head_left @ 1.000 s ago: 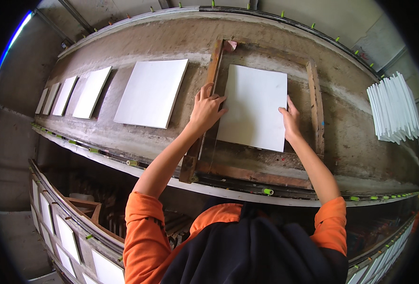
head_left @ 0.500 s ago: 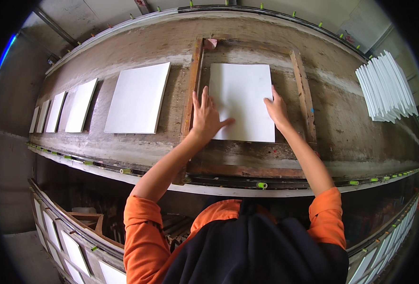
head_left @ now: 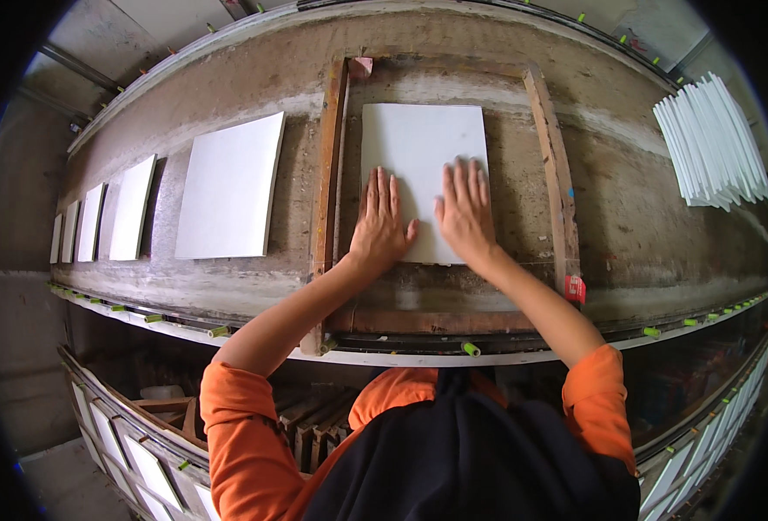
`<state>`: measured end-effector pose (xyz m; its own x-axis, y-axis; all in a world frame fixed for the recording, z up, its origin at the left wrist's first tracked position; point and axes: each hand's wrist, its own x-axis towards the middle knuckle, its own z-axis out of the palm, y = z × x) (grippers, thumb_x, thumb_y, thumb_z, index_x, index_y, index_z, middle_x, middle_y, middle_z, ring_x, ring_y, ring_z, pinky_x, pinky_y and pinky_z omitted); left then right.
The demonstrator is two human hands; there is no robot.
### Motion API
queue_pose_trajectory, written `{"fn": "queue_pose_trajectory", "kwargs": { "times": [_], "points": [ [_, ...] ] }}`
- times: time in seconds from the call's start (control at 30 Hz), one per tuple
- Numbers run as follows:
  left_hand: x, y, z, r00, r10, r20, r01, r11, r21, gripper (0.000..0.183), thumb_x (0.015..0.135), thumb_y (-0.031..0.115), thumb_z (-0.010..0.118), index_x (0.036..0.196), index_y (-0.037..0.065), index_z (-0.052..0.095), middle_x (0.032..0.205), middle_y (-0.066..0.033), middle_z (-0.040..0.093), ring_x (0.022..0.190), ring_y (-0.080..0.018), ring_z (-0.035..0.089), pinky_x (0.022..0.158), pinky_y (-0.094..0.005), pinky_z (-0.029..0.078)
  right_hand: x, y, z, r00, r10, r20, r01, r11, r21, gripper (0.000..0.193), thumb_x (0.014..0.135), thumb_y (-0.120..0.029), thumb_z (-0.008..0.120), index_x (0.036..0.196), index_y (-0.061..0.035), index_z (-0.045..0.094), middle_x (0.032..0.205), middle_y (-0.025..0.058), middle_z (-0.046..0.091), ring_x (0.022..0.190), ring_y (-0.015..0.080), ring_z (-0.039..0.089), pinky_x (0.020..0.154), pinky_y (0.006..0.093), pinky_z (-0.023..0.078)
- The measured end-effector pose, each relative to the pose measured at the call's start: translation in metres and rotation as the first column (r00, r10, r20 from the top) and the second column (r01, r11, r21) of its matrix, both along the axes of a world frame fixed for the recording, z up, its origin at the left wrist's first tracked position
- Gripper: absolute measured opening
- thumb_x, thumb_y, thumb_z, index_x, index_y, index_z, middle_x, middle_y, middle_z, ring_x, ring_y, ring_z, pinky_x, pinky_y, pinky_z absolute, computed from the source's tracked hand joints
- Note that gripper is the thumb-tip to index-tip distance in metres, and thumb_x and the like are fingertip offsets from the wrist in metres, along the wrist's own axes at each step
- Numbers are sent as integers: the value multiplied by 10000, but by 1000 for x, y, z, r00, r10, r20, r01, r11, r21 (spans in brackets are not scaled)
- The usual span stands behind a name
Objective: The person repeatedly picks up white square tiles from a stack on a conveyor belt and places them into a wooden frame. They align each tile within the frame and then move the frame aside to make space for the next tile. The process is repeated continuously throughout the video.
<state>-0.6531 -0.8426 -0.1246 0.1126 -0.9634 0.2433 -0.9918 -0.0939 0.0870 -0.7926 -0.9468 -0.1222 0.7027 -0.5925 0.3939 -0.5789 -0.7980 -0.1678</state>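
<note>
A white rectangular board (head_left: 423, 130) lies flat on the long worn table (head_left: 644, 234), inside a wooden frame (head_left: 553, 165) that surrounds it. My left hand (head_left: 382, 221) rests palm down on the board's left side, near its front edge, fingers stretched out. Flat on the right side of the same board is my right hand (head_left: 466, 208), its fingers extended and slightly blurred. Neither hand grips anything. Parts of the board are hidden under both hands.
More white boards (head_left: 230, 187) lie in a row to the left. A fanned stack of white boards (head_left: 714, 143) stands at the far right. Green pegs (head_left: 471, 349) line the front rail. A red tag (head_left: 575, 289) sits by the frame's near right corner.
My right hand has moved from the board's right edge onto its surface, palm down. My left hand has shifted from the left edge and flattened on the board. The view has moved slightly.
</note>
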Motion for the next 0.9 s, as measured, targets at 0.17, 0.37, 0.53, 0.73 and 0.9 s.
{"fn": "queue_pose_trajectory", "kwargs": {
  "times": [0.17,0.37,0.53,0.73,0.9],
  "points": [
    [1,-20,9,987,18,-159,-21,1000,-20,712,854,319,449,1342,-124,182,1379,-360,164,1304,-466,172,1073,-505,176,-1,7,6,965,263,-23,-258,958,122,552,842,-133,463,1317,96,300,1401,240,280,1323,346,250,1098,431,206],
    [37,-89,0,987,84,-135,-95,992,-80,681,858,322,426,1340,-113,220,1378,-352,179,1306,-459,166,1081,-494,145,46,-64,5,939,342,24,-343,935,95,504,848,-124,464,1301,71,358,1376,204,348,1302,307,305,1085,407,245],
    [59,-131,-5,970,136,-204,-159,982,-101,658,858,306,423,1333,-112,243,1377,-332,216,1305,-450,174,1089,-485,130,79,-110,0,933,358,43,-360,931,65,490,863,-148,441,1298,65,368,1369,212,355,1296,301,317,1086,399,245],
    [62,-136,-10,934,215,-286,-278,940,-200,717,850,352,463,1358,-83,205,1401,-294,217,1309,-410,208,1085,-451,186,87,-117,-8,998,45,46,-45,999,8,513,910,-239,406,1297,93,344,1369,242,335,1289,339,311,1089,406,220],
    [57,-114,-7,796,215,-566,-331,937,-111,991,768,551,529,1374,-106,101,1425,-299,145,1347,-389,123,1106,-458,83,75,-114,-7,954,-299,-25,300,953,32,610,929,-341,355,1338,101,257,1403,265,251,1305,356,264,1092,403,200]
  ]
}}
